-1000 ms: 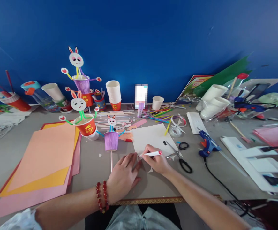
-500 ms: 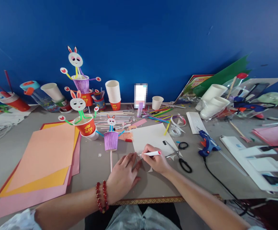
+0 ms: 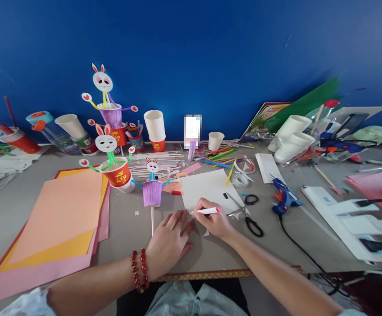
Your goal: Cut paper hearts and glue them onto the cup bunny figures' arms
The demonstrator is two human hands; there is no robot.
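Observation:
My right hand [image 3: 212,219] is closed around a white marker with a red end [image 3: 207,211], its tip down on a small paper piece that my hands mostly hide. My left hand [image 3: 169,241], with a red bead bracelet on the wrist, lies with its fingers stretched out and pressed on that piece, right beside the marker tip. A white paper sheet [image 3: 208,186] lies just behind both hands. A purple cup with a bunny head on a stick [image 3: 151,191] stands to the left of it.
Black-handled scissors [image 3: 248,215] and a blue glue gun [image 3: 284,197] lie to the right. Orange, yellow and pink paper sheets [image 3: 59,219] are stacked at left. Bunny cup figures [image 3: 112,169], stacked paper cups [image 3: 155,127], straws and tape rolls crowd the back by the blue wall.
Both hands stay in place; the marker tip has shifted only slightly on the small paper piece. The view has drifted a little.

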